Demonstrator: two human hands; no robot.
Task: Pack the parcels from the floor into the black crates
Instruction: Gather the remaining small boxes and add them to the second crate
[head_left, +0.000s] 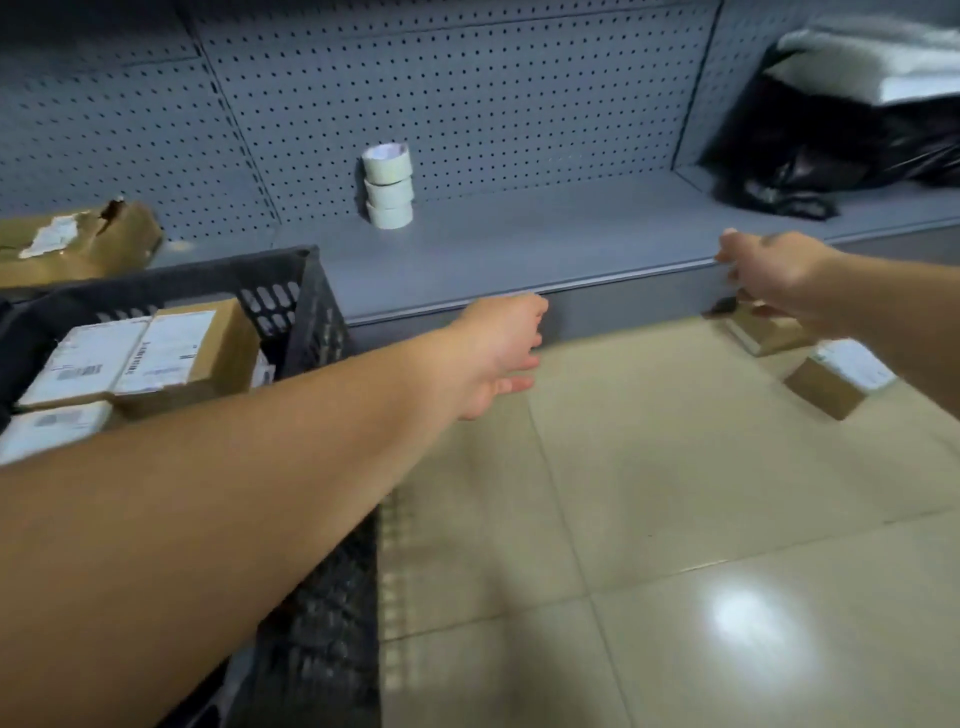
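Note:
A black crate (306, 306) stands at the left and holds several brown parcels with white labels (161, 353). Two more small brown parcels lie on the tiled floor at the right: one by the shelf base (763, 332) and one nearer to me (831, 382). My left hand (498, 353) is stretched out over the floor beside the crate, fingers apart and holding nothing. My right hand (769, 270) reaches toward the farther floor parcel, just above it, fingers spread and empty. The view is blurred by motion.
A low grey shelf (519, 249) with a pegboard back runs across the scene. On it stand a stack of three tape rolls (388, 187), a torn brown box (78, 239) at the left and a black plastic bag (831, 150) at the right.

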